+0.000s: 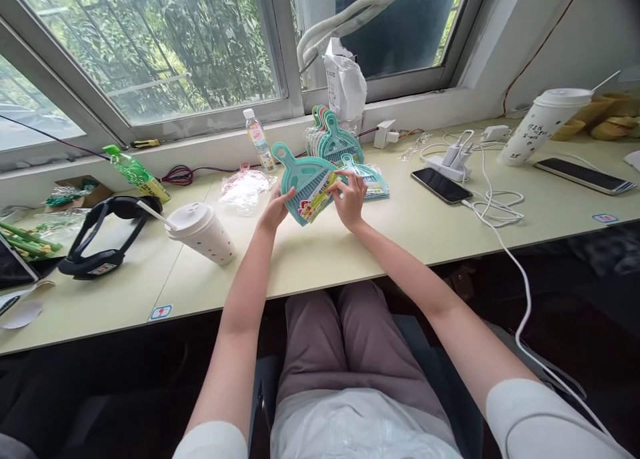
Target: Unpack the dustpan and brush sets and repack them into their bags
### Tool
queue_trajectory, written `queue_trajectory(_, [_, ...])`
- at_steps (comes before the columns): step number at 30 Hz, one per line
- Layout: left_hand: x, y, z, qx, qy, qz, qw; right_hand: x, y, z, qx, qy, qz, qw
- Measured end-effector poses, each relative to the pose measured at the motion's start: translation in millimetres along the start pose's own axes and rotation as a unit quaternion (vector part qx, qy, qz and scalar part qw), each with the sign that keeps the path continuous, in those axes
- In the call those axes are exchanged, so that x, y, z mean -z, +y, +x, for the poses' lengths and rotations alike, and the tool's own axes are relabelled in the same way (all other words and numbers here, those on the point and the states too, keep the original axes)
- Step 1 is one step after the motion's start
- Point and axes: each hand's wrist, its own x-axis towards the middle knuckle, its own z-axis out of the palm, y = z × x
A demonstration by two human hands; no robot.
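Note:
Above the desk I hold a small teal dustpan and brush set (300, 174), tilted, with a printed yellow label (318, 198) across its lower part. My left hand (275, 207) grips its lower left edge, thumb on the front. At the right end of the label, the fingers of my right hand (351, 196) pinch the edge of the set. Just behind, a similar set (371, 179) lies on the desk, partly hidden by my right hand. Farther back, a row of several more dustpan sets (340, 141), in teal, green and reddish colours, stands near the window.
Left are a white cup with a straw (200, 229), a black headset (103, 246), a green bottle (137, 172) and clear plastic wrapping (246, 189). A clear drink bottle (260, 141) stands behind. Right are a phone (440, 184), white cables (487, 202) and a tall cup (543, 127).

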Motion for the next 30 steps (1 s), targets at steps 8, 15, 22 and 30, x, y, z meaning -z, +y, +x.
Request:
queue_trajectory(8, [-19.7,-17,3,0.033,0.032,-0.059,0.997,-3,3,4,-0.003,-0.022,0.047,0.999])
queue_trajectory(15, [-24.7,-13,1,0.02,0.011,-0.037,0.999,-5,10,9,-0.03,-0.025,0.084,0.996])
queue_trajectory(22, [-19.2,-10,2,0.019,0.031,-0.032,0.999,-1,4,10,-0.033,-0.048,0.099,0.993])
queue_trajectory(30, [-21.7,-5,2,-0.018,0.055,-0.037,0.998,-12,-3,4,-0.187,-0.052,0.308,0.931])
